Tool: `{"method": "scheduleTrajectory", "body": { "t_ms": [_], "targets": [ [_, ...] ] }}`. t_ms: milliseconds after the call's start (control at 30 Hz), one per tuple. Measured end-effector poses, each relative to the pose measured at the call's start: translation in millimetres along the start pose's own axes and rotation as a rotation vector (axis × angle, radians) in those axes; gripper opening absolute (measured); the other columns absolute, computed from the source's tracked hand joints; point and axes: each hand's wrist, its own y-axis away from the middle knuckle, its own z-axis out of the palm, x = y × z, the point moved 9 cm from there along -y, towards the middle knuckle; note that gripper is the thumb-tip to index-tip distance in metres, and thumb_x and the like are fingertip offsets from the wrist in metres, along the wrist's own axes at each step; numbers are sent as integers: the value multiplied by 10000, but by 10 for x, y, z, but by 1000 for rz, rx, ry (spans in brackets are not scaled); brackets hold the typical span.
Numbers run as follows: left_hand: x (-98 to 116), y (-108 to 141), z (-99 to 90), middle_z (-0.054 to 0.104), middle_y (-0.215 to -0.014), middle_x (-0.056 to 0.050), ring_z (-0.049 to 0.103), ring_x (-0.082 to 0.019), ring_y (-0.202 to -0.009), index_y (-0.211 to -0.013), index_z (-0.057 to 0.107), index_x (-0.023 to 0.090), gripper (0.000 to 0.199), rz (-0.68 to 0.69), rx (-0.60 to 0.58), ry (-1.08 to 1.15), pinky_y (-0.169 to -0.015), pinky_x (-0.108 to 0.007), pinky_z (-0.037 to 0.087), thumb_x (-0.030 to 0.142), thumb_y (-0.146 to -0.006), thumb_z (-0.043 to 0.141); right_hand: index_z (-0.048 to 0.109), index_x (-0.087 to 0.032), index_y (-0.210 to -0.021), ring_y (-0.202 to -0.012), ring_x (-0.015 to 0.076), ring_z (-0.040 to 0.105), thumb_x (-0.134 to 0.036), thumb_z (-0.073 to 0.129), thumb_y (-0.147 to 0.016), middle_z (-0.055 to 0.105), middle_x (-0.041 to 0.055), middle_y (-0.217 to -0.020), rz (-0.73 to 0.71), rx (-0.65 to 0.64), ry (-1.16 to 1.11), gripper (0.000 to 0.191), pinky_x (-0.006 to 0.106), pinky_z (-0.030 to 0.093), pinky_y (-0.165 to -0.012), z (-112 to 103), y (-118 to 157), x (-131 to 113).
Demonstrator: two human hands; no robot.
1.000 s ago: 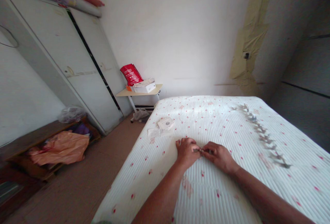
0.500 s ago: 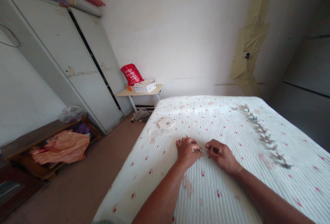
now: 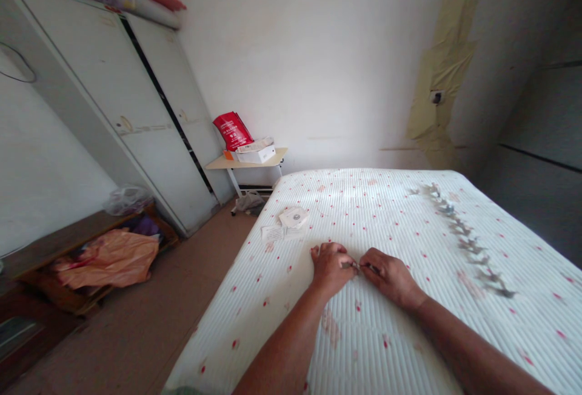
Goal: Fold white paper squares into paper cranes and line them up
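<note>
My left hand (image 3: 333, 266) rests on the bed's quilted cover (image 3: 359, 328), its fingers closed on a small greyish thing (image 3: 349, 266) whose kind I cannot make out. Close by on the right, my right hand (image 3: 391, 275) is closed too, thumb and forefinger pinched at the near end of that small thing. The fingertips of both hands almost meet, and they hide most of what is between them. To the right, a slanting row of several small, jagged, grey-brown pieces (image 3: 475, 247) lies on the cover.
A round whitish paper piece (image 3: 293, 218) and a printed slip (image 3: 273, 234) lie left of my hands. Beyond the bed, a small table (image 3: 218, 164) carries a red bag (image 3: 232, 131) and a white box (image 3: 261, 153). A wardrobe (image 3: 150, 134) stands at the left.
My right hand has shifted slightly left, bringing its fingertips up to the small thing at my left hand. My left hand has stayed in place.
</note>
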Motion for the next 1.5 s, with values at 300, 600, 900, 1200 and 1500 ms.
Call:
{"method": "scheduleTrajectory", "body": {
  "t_ms": [300,600,900,1200,1500],
  "targets": [
    [-3,7,7,621,-950,46,482,-195,-987,-724,686,323,121,-4,-15,-9,-893,-406,261,369,-621,727,624,-222,-1007,-753,130,607,-219,423,-887,627,59,-929,-241,46,210,234,217,467,-632,-106,35,-215],
    [2,7,9,621,-982,36,472,-197,-1015,-744,687,318,90,-18,-39,-13,-927,-406,243,381,-681,672,658,-205,-927,-663,128,572,-220,439,-898,642,50,-811,-353,30,387,221,223,418,-582,-78,8,-327],
    [-13,6,19,617,-1014,40,462,-205,-1037,-759,687,326,117,-52,-75,-29,-940,-402,235,366,-650,703,652,-182,-863,-627,125,532,-243,399,-921,605,39,-716,-411,-21,379,266,246,377,-580,-70,-15,-380],
    [-22,2,14,619,-983,43,474,-201,-1019,-725,689,310,115,-32,-35,-2,-933,-406,247,363,-629,722,621,-184,-895,-673,133,531,-220,420,-914,601,33,-748,-461,-92,409,205,254,374,-608,14,-25,-361],
    [-15,0,18,619,-1008,40,466,-209,-1033,-739,689,318,104,-35,-65,-13,-934,-413,245,385,-660,693,615,-189,-911,-658,131,532,-210,387,-923,594,34,-741,-465,-74,402,230,257,381,-594,-20,-39,-387]
  ]
}}
